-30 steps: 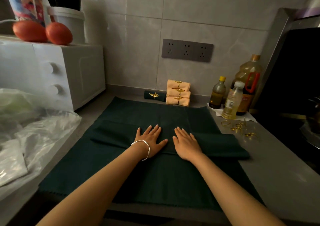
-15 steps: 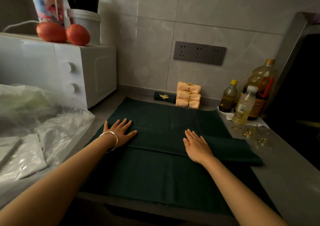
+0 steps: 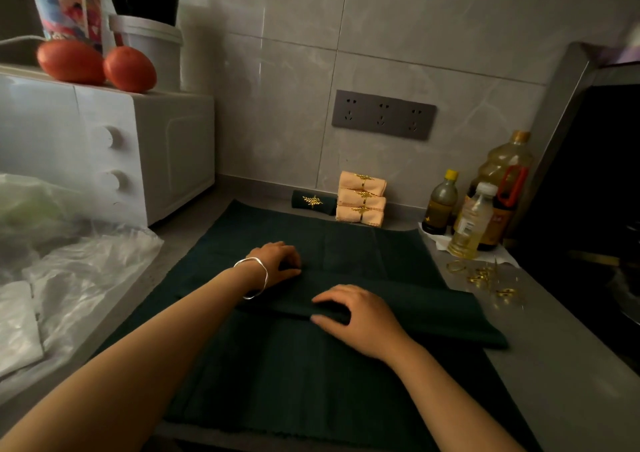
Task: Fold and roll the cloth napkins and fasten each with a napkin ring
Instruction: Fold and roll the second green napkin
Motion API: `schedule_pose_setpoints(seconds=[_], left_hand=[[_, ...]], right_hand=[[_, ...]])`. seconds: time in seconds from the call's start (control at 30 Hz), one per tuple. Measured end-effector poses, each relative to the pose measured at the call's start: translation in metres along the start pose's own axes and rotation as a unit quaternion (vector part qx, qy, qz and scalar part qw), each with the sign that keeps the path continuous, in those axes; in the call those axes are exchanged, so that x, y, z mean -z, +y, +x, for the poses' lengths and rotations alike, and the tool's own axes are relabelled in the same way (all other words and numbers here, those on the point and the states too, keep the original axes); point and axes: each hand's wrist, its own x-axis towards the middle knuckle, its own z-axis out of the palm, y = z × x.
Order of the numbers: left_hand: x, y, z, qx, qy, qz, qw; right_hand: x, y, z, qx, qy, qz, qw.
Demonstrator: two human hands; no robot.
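Left hand point(image 3: 277, 266), right hand point(image 3: 362, 320) curled, seemingly gripping green napkin point(image 3: 311, 382) fold; grey counter point(image 3: 554, 365), tiled wall point(image 3: 294, 105).

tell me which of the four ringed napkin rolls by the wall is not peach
The dark green roll, lying alone just left of the stack. The other three are peach, piled one on another.
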Motion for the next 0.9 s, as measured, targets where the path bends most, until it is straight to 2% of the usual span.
schedule_pose_setpoints(seconds=[0.3,0.63,0.77,0.9], left_hand=[[0.005,-0.012,0.003,0.043,-0.006,-0.008,0.999],[0.019,-0.014,-0.023,0.101,-0.041,0.004,0.994],[0.020,0.000,-0.044,0.084,-0.072,-0.013,0.994],[0.013,0.039,-0.062,0.033,-0.120,-0.056,0.991]], right_hand=[[-0.007,-0.007,0.001,0.090,0.015,-0.029,0.995],[0.001,-0.011,-0.004,0.085,0.026,-0.039,0.995],[0.013,0.005,-0.027,0.069,0.059,-0.032,0.995],[0.032,0.036,-0.060,0.014,0.066,-0.033,0.997]])
